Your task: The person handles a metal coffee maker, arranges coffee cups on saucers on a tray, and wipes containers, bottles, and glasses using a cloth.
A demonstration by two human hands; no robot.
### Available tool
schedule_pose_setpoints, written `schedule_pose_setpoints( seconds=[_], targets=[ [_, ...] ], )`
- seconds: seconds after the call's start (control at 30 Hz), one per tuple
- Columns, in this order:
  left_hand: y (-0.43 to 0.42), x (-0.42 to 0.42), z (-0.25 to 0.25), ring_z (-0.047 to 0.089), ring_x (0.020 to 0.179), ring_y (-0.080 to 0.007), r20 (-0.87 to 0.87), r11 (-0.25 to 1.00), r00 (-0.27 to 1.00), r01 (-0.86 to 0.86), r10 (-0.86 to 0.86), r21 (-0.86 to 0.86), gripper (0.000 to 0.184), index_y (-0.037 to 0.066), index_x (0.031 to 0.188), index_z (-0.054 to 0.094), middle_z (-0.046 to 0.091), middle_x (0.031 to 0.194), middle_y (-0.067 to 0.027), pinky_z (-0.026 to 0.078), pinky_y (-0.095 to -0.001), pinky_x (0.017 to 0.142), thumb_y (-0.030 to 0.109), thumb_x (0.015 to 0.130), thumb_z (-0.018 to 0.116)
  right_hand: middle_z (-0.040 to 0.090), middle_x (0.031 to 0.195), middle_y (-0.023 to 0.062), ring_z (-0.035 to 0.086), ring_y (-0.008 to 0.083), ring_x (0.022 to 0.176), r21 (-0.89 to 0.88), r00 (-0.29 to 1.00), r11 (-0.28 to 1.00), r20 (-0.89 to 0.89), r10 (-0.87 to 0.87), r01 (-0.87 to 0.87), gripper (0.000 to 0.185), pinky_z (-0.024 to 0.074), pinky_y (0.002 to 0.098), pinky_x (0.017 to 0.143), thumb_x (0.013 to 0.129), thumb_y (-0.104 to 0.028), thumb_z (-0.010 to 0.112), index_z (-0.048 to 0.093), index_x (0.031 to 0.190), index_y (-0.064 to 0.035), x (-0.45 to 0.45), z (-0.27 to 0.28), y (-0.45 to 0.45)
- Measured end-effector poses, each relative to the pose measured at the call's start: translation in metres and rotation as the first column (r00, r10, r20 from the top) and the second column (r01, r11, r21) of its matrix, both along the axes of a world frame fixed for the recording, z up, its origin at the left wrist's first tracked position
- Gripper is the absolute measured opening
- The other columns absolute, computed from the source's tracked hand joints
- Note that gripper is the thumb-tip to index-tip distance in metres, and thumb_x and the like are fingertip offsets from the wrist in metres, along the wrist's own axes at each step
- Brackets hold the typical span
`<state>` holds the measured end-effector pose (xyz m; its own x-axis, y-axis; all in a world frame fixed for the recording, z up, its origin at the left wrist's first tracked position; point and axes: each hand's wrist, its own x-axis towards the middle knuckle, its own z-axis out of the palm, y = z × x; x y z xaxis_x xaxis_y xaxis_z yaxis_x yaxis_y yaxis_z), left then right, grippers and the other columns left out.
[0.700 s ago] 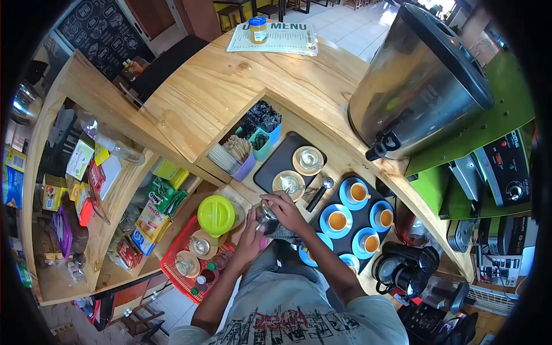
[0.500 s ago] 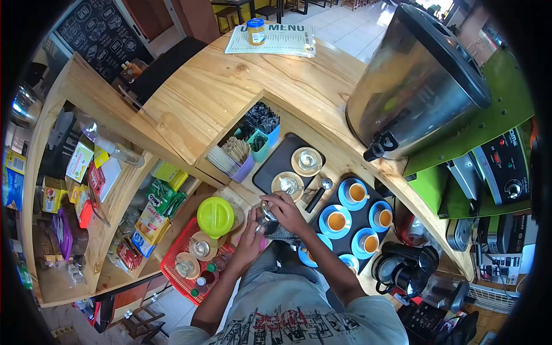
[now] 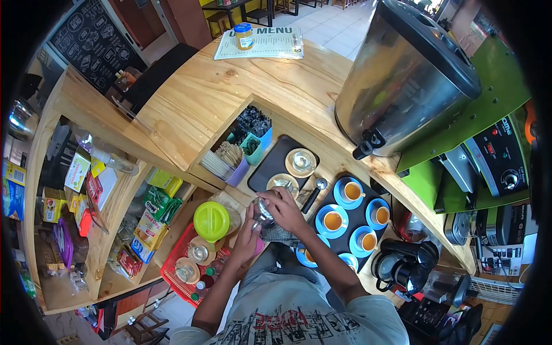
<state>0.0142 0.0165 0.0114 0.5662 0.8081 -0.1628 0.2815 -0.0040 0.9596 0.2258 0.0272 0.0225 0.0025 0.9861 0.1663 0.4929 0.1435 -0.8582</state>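
Gripping a half-hidden shiny object [image 3: 264, 211] — both hands [image 3: 283, 209] [image 3: 247, 233]

A wooden counter [image 3: 190, 109] carries a menu [image 3: 282, 50]; its lower level, dark trays [image 3: 273, 164].

Pale grey shirt [image 3: 282, 298], red-and-black lettering [image 3: 280, 319]

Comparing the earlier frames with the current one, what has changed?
The head view has shifted: the blue-lidded jar and menu sit further left and slightly lower in the picture. Nothing was visibly taken up or let go. The left hand and right hand still hold a shiny metal item; the filled cups remain on their blue saucers.
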Motion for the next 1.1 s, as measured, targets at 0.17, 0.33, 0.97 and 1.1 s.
schedule_pose_setpoints(
  seconds=[0.17, 0.33, 0.97, 1.1],
  targets=[
    [0.006, 0.006, -0.002, 0.009, 0.163, -0.0407, 0.010, 0.990, 1.000, -0.011, 0.010, 0.142, 0.039, -0.008, 0.145, 0.041, 0.013, 0.175, -0.0259, 0.014, -0.0453, 0.130, 0.012, 0.111, 0.044, 0.057, 0.125, 0.0203, 0.056, 0.0384, 0.120, 0.032, 0.999, 0.999, 0.016, -0.029, 0.029, 0.033, 0.0448, 0.0446, 0.107, 0.104, -0.022, 0.059, 0.071, 0.135, -0.0168, 0.004, 0.005, 0.005],
    [0.024, 0.025, 0.014, 0.010, 0.163, -0.0404, -0.006, 0.985, 0.999, -0.030, 0.032, 0.169, 0.044, -0.006, 0.150, 0.039, 0.015, 0.175, -0.0239, 0.016, -0.0455, 0.129, 0.011, 0.110, 0.045, 0.058, 0.122, 0.0196, 0.058, 0.0374, 0.117, 0.091, 0.998, 0.994, -0.006, -0.067, 0.068, 0.032, 0.0458, 0.0433, 0.104, 0.104, -0.018, 0.060, 0.072, 0.134, -0.0150, 0.016, 0.013, 0.020],
    [0.114, 0.064, 0.007, 0.026, 0.159, -0.0421, -0.030, 0.954, 0.998, -0.048, 0.060, 0.296, 0.031, -0.005, 0.134, 0.057, 0.034, 0.170, -0.0218, 0.025, -0.0439, 0.125, 0.009, 0.108, 0.052, 0.059, 0.116, 0.0186, 0.059, 0.0349, 0.113, 0.141, 0.952, 0.946, -0.140, -0.274, 0.293, 0.032, 0.0455, 0.0413, 0.103, 0.105, -0.016, 0.056, 0.071, 0.133, -0.0114, 0.040, -0.011, 0.086],
    [0.122, 0.067, 0.002, 0.026, 0.158, -0.0443, -0.027, 0.947, 0.998, -0.045, 0.056, 0.319, 0.024, -0.005, 0.125, 0.059, 0.035, 0.169, -0.0229, 0.026, -0.0458, 0.125, 0.009, 0.107, 0.053, 0.061, 0.111, 0.0181, 0.060, 0.0340, 0.109, 0.148, 0.938, 0.935, -0.184, -0.293, 0.321, 0.032, 0.0468, 0.0412, 0.100, 0.104, -0.015, 0.057, 0.071, 0.132, -0.0100, 0.041, -0.017, 0.093]
  ],
)
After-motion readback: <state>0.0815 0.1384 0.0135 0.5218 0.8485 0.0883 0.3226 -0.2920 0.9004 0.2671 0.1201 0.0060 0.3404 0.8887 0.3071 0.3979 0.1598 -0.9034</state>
